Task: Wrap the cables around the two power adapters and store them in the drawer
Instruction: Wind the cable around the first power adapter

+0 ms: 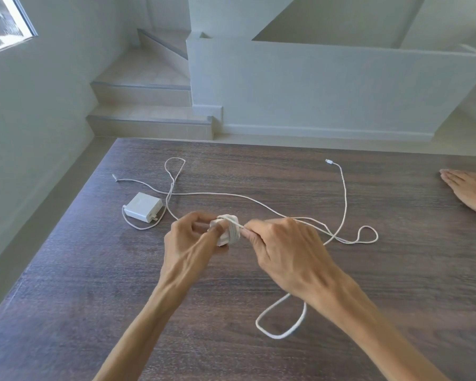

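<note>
Left grip: left hand (pixel 193 237), frame centre, fingers curled round the small white plastic power adapter (pixel 226 232), part-wrapped.
Right grip: right hand (pixel 280 243) pinches the thin white braided cable (pixel 344 199) just beside it.
Technique: likely best to keep tension and lay the turns side by side.
Slack: loops trail right and low across the dark wood-grain table (pixel 94 270).
Second: square white adapter (pixel 143 207), centre left, cable loose.
Drawer: unseen.

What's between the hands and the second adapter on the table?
Nothing solid. The second adapter lies left of the left hand on bare table, with only loose cable strands beside it. Both hands are busy with the first adapter.
</note>
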